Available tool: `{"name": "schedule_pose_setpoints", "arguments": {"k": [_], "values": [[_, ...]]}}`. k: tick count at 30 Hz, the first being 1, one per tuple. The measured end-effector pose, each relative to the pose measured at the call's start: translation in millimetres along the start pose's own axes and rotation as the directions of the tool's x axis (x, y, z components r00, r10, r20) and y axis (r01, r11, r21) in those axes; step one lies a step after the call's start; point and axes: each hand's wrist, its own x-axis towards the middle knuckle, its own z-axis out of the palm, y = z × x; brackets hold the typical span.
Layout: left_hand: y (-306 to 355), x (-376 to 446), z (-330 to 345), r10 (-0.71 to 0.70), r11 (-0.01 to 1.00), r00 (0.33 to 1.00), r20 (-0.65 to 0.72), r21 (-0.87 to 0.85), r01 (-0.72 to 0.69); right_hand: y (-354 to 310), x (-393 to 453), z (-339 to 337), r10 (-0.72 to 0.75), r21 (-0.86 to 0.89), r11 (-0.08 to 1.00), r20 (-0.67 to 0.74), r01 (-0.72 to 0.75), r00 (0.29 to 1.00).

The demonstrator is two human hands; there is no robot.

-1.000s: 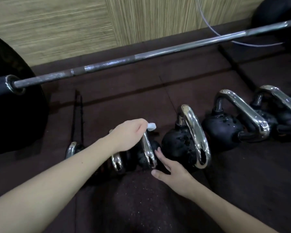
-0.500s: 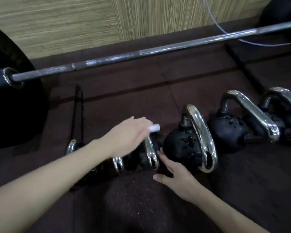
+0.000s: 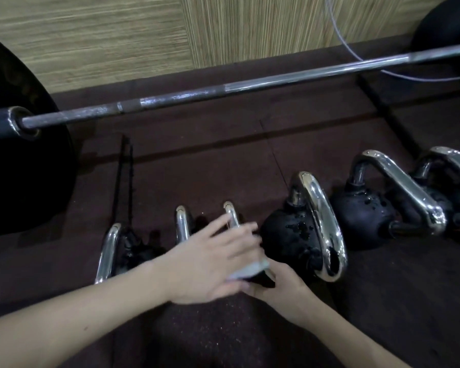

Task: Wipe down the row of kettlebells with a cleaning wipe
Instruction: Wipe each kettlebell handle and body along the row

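Several black kettlebells with chrome handles stand in a row on the dark floor. My left hand (image 3: 213, 258) lies over the third kettlebell (image 3: 231, 212) from the left, holding a pale cleaning wipe (image 3: 252, 269) pressed against its near side. My right hand (image 3: 282, 288) sits just below and right of it, partly under the left hand, touching that kettlebell's base. The bigger fourth kettlebell (image 3: 298, 235) stands right beside them, with two larger ones (image 3: 361, 211) further right. Two smaller kettlebells (image 3: 109, 248) are to the left.
A barbell (image 3: 223, 91) runs across the floor behind the row, with a large black plate (image 3: 24, 168) at the left and another plate (image 3: 446, 30) at the far right. A wood-pattern wall (image 3: 117, 35) and a thin cable (image 3: 356, 49) are behind.
My left hand has moved down from the top of the small kettlebell's handle to its near side, carrying the wipe. My right hand stayed at the base and is now partly covered.
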Motion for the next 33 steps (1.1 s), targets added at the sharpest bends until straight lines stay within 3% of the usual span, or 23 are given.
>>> {"name": "schedule_pose_setpoints", "arguments": {"k": [2, 3, 4, 6, 8, 9, 11, 13, 15, 17, 21, 24, 28, 30, 33], "values": [[-22, 18, -8, -0.195, 0.959, 0.981, -0.003, -0.208, 0.190, 3, 1, 0, 0.009, 0.015, 1.000, -0.003, -0.009, 1.000], [-33, 27, -13, -0.299, 0.892, 0.953, 0.046, -0.340, 0.297, 2, 1, -1, 0.016, 0.010, 1.000, 0.012, -0.017, 1.000], [-41, 36, -18, -0.396, 0.773, 0.908, 0.135, -0.484, 0.409, 2, 0, -2, 0.019, -0.002, 1.000, 0.027, -0.019, 0.999], [-56, 53, -22, -0.494, 0.419, 0.777, 0.389, -0.677, 0.605, 2, -1, -3, 0.022, -0.018, 1.000, 0.052, -0.021, 0.998], [-60, 67, -20, -0.491, 0.130, 0.711, 0.504, -0.764, 0.632, -1, -2, -4, 0.025, -0.041, 0.999, 0.043, -0.023, 0.999], [-57, 71, -18, -0.516, 0.054, 0.694, 0.503, -0.789, 0.612, -2, -3, -4, 0.025, -0.047, 0.999, 0.039, -0.023, 0.999], [-41, 69, -21, -0.600, 0.067, 0.690, 0.405, -0.834, 0.547, -3, -3, -4, 0.016, -0.047, 0.999, 0.042, -0.014, 0.999], [-21, 55, -21, -0.605, 0.334, 0.783, 0.143, -0.847, 0.413, -4, -3, -5, 0.002, -0.045, 0.999, 0.042, 0.000, 0.999], [-2, 38, -14, -0.480, 0.678, 0.877, -0.033, -0.648, 0.347, -5, -2, -4, -0.012, -0.077, 0.997, 0.026, 0.014, 1.000], [18, 22, -5, -0.384, 0.856, 0.923, -0.041, -0.392, 0.338, -5, -2, -3, -0.010, -0.100, 0.995, 0.013, 0.011, 1.000], [44, -3, 5, -0.164, 0.984, 0.986, -0.035, -0.078, 0.161, -4, -3, -2, -0.008, -0.097, 0.995, 0.004, 0.008, 1.000], [29, -3, 8, -0.135, 0.990, 0.988, -0.068, 0.031, 0.138, -3, -1, -2, -0.004, -0.077, 0.997, 0.005, 0.004, 1.000], [-7, 17, -10, -0.383, 0.913, 0.924, -0.012, -0.158, 0.377, -1, 1, -1, 0.010, -0.067, 0.998, -0.009, -0.010, 1.000], [-25, 33, -18, -0.521, 0.769, 0.841, 0.145, -0.349, 0.536, -1, 0, -2, 0.014, -0.089, 0.996, 0.017, -0.012, 1.000], [-37, 59, -31, -0.623, 0.414, 0.684, 0.379, -0.583, 0.699, -2, -2, -3, 0.016, -0.090, 0.996, 0.039, -0.012, 0.999]]}}
